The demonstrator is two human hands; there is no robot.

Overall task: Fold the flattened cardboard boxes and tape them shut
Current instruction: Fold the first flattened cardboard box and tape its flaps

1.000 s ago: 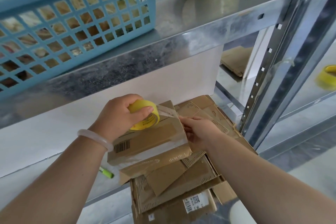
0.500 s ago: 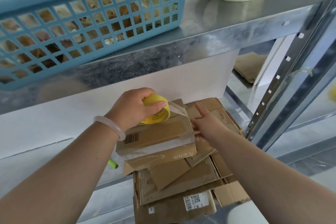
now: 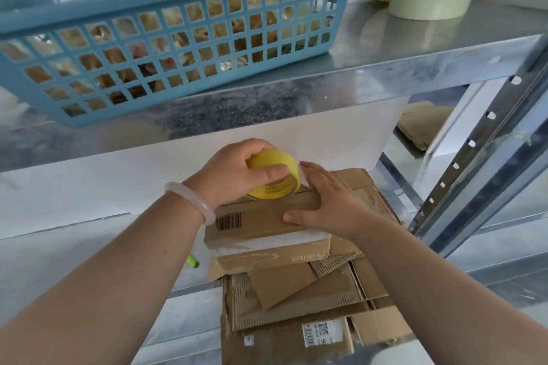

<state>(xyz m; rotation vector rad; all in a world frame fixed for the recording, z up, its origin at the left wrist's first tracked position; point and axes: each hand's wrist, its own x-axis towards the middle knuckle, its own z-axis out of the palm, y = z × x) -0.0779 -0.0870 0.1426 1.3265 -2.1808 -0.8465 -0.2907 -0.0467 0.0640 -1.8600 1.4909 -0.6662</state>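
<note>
One box (image 3: 261,221) folded, sits atop pile of flattened boxes (image 3: 296,308) on lower shelf (image 3: 74,270). Clear tape band (image 3: 281,241) across its front. Left hand (image 3: 234,172) grips yellow tape roll (image 3: 277,179) at box's far edge. Right hand (image 3: 326,201) flat, fingers straight, pressing box top. Sealing looks partway; pile below not yet folded.

Upper shelf (image 3: 326,89) caps our headroom; post (image 3: 480,163) blocks right side. We find open lower shelf surface (image 3: 103,252) left of box (image 3: 261,219), only green marker (image 3: 192,261) there.
</note>
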